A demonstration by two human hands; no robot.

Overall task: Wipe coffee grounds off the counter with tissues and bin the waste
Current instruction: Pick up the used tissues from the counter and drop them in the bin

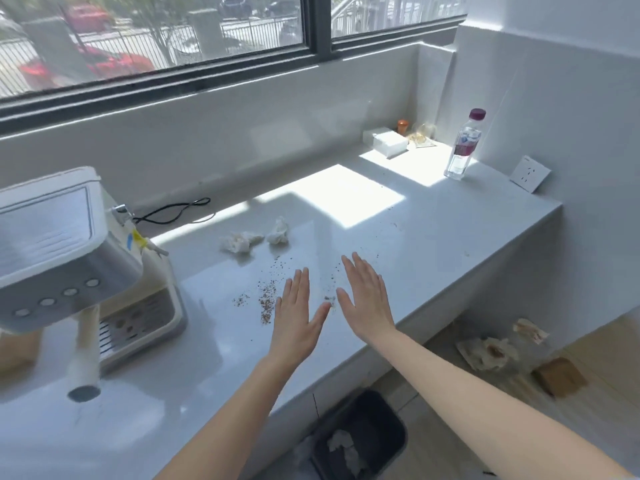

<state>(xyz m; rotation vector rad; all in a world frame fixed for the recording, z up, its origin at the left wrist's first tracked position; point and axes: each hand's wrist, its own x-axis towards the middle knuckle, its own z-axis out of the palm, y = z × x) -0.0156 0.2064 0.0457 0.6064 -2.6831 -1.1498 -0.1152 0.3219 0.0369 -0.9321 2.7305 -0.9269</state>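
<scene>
Brown coffee grounds [268,299] are lying scattered on the glossy white tabletop [433,230], just beside the left hand [294,313]. Both hands, incl. right hand [367,299], are hovering w/ fingers flat, spread, holding nothing. Two crumpled white tissues [256,237] are sitting behind; black bin [360,434] on the floor below.

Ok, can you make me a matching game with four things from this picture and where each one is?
Things:
1. water bottle
2. crumpled tissues
3. black bin
4. coffee machine

Places:
A. on the floor below the counter edge
B. at the left end of the counter
C. in the far right corner, by the wall socket
D. in the middle of the counter, beyond the spilled grounds

Pairs: 1-C, 2-D, 3-A, 4-B
</scene>
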